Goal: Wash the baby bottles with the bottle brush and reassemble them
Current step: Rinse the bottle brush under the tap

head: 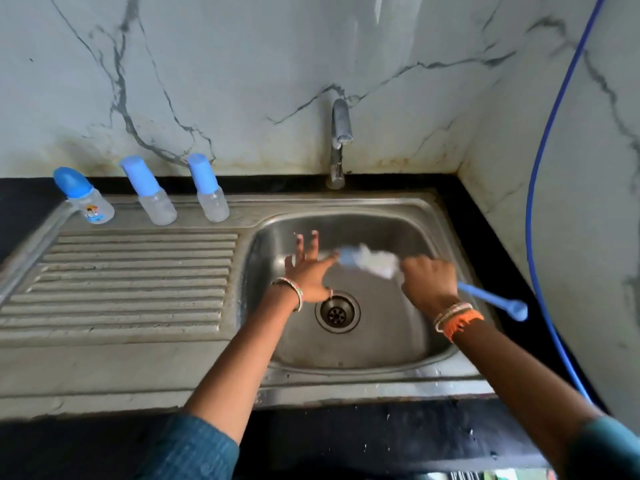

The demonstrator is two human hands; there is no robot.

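**Brush gripped over the basin, three bottles lined up on the drainboard**

Fingers [420,268] of the right hand [429,282] are curled round the blue handle of the bottle brush [491,299], which is gripped above the sink basin [398,344]. Its white bristle head, blurred, is pointed toward 9 o'clock, and its handle end is seen at 4 o'clock from the hand, over the basin rim. Nothing is held by the left hand [306,275]; its fingers are spread and straight over the basin, at 9 o'clock from the bristles. Whether the bristles are touched by it cannot be told because of the blur. The drain [336,312] is seen between the two wrists.

Three capped baby bottles [157,195] are stood in a row at the back of the drainboard [131,282], at 10 o'clock from the basin. The tap [339,140] is mounted at 12 o'clock. A blue hose [540,168] is hung along the wall at 3 o'clock.
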